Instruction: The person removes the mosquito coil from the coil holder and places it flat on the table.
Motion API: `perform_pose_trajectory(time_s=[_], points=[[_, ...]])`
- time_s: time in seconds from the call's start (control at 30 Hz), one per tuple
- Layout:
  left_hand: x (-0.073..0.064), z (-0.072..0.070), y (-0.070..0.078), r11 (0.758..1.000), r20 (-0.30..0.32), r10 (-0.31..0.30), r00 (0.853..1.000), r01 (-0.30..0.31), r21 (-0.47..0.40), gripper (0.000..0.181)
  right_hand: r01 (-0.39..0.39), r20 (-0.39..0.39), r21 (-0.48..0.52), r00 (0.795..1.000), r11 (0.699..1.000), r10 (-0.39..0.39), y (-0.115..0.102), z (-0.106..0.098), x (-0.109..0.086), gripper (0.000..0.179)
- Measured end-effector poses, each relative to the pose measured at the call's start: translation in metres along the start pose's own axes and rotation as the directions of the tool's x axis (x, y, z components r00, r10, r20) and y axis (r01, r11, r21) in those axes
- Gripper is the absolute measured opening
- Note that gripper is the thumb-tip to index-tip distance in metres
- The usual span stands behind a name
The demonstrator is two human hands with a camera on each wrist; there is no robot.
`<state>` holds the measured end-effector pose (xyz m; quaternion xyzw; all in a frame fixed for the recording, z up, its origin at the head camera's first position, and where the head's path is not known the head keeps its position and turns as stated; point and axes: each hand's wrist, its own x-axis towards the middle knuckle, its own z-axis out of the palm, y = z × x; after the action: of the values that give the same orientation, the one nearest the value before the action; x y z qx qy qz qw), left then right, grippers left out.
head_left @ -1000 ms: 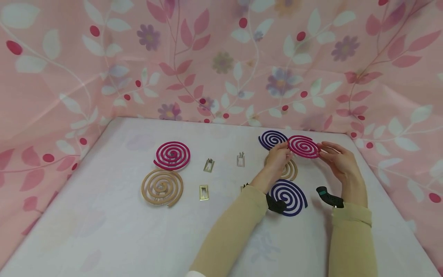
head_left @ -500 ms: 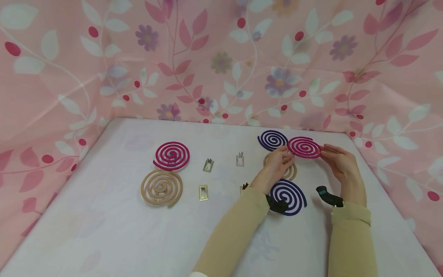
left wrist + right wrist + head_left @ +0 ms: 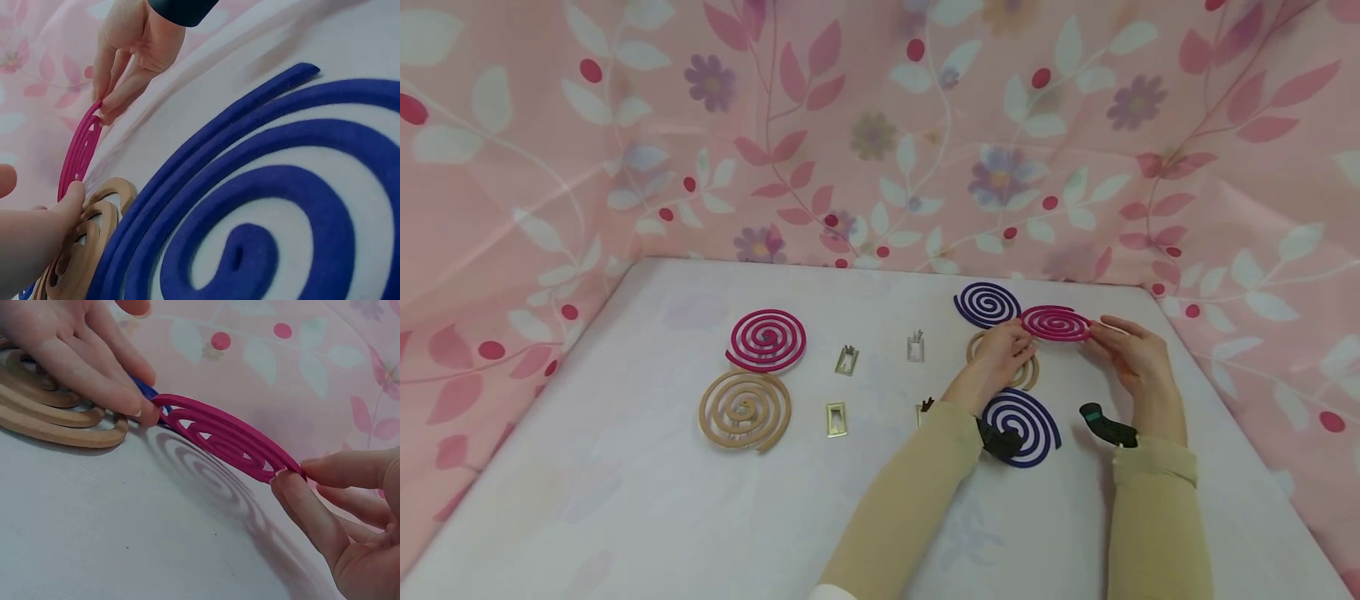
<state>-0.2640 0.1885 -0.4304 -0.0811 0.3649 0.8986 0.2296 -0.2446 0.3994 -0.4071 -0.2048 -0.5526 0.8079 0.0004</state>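
Both hands hold a pink mosquito coil (image 3: 1057,323) raised and tilted over the right side of the table, its shadow lying below it in the right wrist view. My right hand (image 3: 1138,367) pinches its right edge between thumb and fingers. At the opposite edge, my left hand (image 3: 997,357) pinches the rim, the fingertips partly hidden. Beneath the left hand lies a beige mosquito coil (image 3: 1028,377), partly covered. A dark blue coil (image 3: 988,305) lies behind it, touching or close to the held coil. Another dark blue coil (image 3: 300,134) lies nearer, below the left wrist.
On the left lie a second pink coil (image 3: 767,340) and a beige coil (image 3: 745,410), each over a metal stand. Small metal coil stands (image 3: 847,360) are spread across the middle, one partly behind the left sleeve (image 3: 910,492). Floral cloth (image 3: 872,133) walls the white table (image 3: 700,525).
The held pink coil has come down slightly and tilted flatter, both hands still on it. The whole head view has shifted a little. The other coils and stands stay in place.
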Motion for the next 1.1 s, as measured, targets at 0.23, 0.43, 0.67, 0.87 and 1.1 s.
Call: perform_pose_trajectory(time_s=[0.23,0.43,0.67,0.87,1.1], points=[[0.003,0.001,-0.005,0.989,-0.023,0.052,0.998,-0.048,0.143,0.056,0.054,-0.115,-0.004,0.992,0.999,-0.054,0.003,0.006,-0.002,0.021],[-0.002,0.005,-0.008,0.975,0.008,0.059,0.998,-0.06,0.213,0.056,0.108,-0.235,-0.055,0.965,0.993,-0.118,0.007,0.012,0.001,0.023],[-0.002,0.009,-0.005,0.963,0.035,0.033,0.999,-0.041,0.265,0.053,0.087,-0.265,-0.205,0.954,0.975,-0.141,0.01,0.016,0.005,0.02],[0.002,0.007,-0.004,0.954,0.038,0.022,0.999,-0.032,0.298,0.054,0.085,-0.149,-0.18,0.983,0.98,-0.112,0.012,0.017,0.006,0.038],[0.006,0.007,-0.005,0.946,0.048,0.008,0.999,-0.023,0.324,0.059,0.137,-0.079,-0.16,0.985,0.977,-0.151,0.014,0.022,0.006,0.044]])
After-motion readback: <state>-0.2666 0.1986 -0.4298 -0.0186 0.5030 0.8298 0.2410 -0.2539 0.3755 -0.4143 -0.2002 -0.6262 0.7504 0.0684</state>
